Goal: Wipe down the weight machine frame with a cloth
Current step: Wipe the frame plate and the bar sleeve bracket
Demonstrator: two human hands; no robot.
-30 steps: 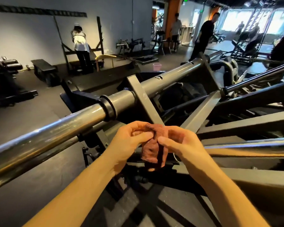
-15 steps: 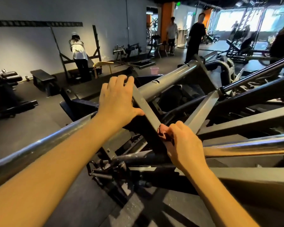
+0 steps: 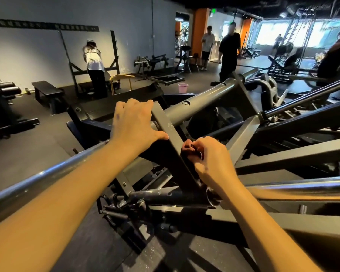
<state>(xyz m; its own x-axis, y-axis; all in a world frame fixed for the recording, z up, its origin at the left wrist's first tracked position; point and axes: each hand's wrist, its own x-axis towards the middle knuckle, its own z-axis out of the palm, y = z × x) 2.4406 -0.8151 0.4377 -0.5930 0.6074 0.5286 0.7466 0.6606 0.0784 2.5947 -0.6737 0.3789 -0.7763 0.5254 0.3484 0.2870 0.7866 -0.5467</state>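
Wiping flat brace (image 3: 171, 138) of weight machine frame: R hand (image 3: 210, 161) fist-grips red cloth (image 3: 189, 149) against brace edge; L hand (image 3: 133, 122) curls over brace top, steadying. Rec. firm full-length strokes, refold cloth.

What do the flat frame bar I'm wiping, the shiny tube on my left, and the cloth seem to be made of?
Flat frame bar: probably steel with a matte grey painted coat; dull, even surface, crisp edges.
Shiny tube: polished or chromed metal, judging by its bright streaked reflections.
Cloth: soft reddish fabric, bunched in the right hand; weave unclear.
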